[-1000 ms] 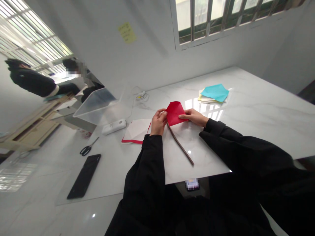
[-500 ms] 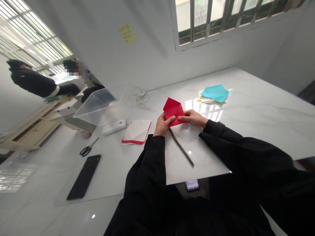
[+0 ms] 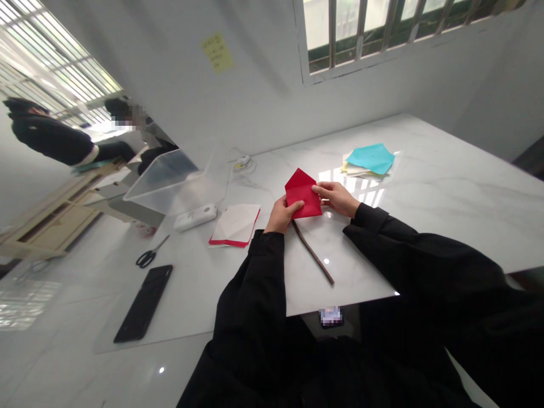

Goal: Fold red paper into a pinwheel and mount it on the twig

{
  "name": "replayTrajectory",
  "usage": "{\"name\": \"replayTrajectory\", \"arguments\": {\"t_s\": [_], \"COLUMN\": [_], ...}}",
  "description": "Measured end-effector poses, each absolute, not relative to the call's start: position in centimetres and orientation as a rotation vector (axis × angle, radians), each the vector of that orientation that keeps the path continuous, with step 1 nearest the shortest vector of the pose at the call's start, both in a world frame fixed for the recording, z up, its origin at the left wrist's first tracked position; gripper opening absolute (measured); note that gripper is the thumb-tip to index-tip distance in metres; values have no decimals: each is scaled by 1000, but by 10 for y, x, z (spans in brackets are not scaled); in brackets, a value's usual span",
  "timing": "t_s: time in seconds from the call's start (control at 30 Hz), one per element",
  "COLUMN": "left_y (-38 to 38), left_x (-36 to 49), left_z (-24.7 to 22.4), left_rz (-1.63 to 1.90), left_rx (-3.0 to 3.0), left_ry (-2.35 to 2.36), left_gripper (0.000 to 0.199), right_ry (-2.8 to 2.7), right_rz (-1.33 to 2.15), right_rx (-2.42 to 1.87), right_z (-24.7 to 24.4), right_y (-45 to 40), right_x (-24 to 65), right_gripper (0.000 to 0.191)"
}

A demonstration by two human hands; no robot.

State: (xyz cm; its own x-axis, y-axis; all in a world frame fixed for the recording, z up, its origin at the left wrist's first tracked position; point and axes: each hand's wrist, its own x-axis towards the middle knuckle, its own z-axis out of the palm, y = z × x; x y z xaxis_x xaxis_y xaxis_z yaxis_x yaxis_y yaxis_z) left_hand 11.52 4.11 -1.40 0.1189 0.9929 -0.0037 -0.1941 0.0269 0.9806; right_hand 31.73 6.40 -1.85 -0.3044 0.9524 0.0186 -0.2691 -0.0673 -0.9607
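A red paper envelope [image 3: 302, 195] with its pointed flap up is held between my two hands above the table. My left hand [image 3: 282, 214] grips its lower left, the thumb lying across the front. At the upper right edge, my right hand [image 3: 335, 197] pinches the paper between thumb and fingers. Below the envelope a thin brown stick [image 3: 314, 255] lies on the white tabletop, its upper end near my left hand. To the left of my left hand is a stack of white and red paper sheets [image 3: 235, 224].
Blue and pale envelopes [image 3: 370, 158] lie in a pile at the back right. On the left are a white power strip [image 3: 195, 217], scissors [image 3: 148, 256], a black phone-like slab [image 3: 143, 304] and a clear plastic bin [image 3: 168, 181]. Two people [image 3: 49, 133] sit beyond.
My right hand has shifted its grip upward along the envelope's right side, its thumb now near the flap fold. The envelope has straightened slightly. My left hand keeps its hold.
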Motion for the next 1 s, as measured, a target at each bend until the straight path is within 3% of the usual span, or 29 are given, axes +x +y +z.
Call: {"name": "replayTrajectory", "arguments": {"t_s": [0.57,0.8,1.0], "left_y": [41,41,39], "left_x": [117,118,117], "left_z": [-10,-10,-8], "left_rz": [1217,1248,1204], "left_rx": [1108,1110,1133], "left_ry": [1043,1048,1073], "left_gripper": [48,48,50], "right_ry": [-1258,-1244,-1178], "right_rz": [1231,1349,1422], "right_rx": [-903,-818,-829], "right_z": [-16,-9,-12], "right_y": [69,65,61], "right_x": [319,318,312], "right_gripper": [36,33,45]}}
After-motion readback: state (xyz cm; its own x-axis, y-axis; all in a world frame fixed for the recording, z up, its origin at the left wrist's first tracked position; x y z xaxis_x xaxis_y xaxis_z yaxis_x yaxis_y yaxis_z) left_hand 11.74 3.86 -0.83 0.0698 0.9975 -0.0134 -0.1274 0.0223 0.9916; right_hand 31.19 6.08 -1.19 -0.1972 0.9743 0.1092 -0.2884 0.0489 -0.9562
